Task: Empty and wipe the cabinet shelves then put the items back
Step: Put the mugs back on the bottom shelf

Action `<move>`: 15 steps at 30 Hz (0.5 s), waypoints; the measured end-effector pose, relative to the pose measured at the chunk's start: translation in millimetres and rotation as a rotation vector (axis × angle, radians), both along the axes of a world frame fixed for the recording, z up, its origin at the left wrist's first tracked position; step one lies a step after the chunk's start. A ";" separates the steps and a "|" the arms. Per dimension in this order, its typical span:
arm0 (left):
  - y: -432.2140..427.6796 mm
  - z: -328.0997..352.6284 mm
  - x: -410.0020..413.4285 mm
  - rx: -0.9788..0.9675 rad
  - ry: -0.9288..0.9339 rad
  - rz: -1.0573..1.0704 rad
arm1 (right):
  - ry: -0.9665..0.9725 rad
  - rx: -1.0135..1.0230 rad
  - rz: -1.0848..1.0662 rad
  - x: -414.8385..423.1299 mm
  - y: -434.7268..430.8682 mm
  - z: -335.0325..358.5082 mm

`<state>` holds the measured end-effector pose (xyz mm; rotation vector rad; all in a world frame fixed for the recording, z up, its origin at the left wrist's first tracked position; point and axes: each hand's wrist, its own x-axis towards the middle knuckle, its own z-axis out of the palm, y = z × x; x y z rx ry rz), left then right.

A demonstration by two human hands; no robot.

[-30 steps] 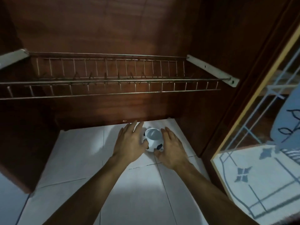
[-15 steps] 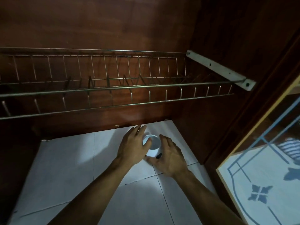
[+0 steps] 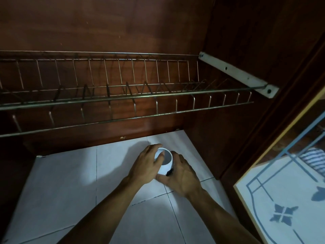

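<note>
A small white cup with dark patches (image 3: 166,162) stands upright on the white tiled bottom shelf (image 3: 70,182) of the dark wooden cabinet, near the back right corner. My left hand (image 3: 146,166) wraps round its left side, thumb over the rim. My right hand (image 3: 181,175) cups its right side with curled fingers and thumb at its base. Above hangs an empty wire dish rack (image 3: 123,95).
The cabinet's right wall (image 3: 228,129) stands close to the cup. An open door with a white and blue patterned pane (image 3: 281,199) juts out at the right. A white bracket (image 3: 237,74) carries the rack's right end.
The view has moved closer and tilted down. Both hands have stayed round the cup at the same spot, closing a little tighter on it.
</note>
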<state>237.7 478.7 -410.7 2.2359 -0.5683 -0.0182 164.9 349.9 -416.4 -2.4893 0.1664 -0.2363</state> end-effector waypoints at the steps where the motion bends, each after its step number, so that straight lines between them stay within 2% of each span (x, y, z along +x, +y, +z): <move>1: -0.4 -1.2 0.5 -0.001 0.002 0.004 | 0.002 0.006 0.002 -0.5 -0.3 0.2; 15: -1.1 1.8 -5.9 0.013 -0.029 0.039 | -0.018 0.044 0.004 -5.0 -0.8 4.4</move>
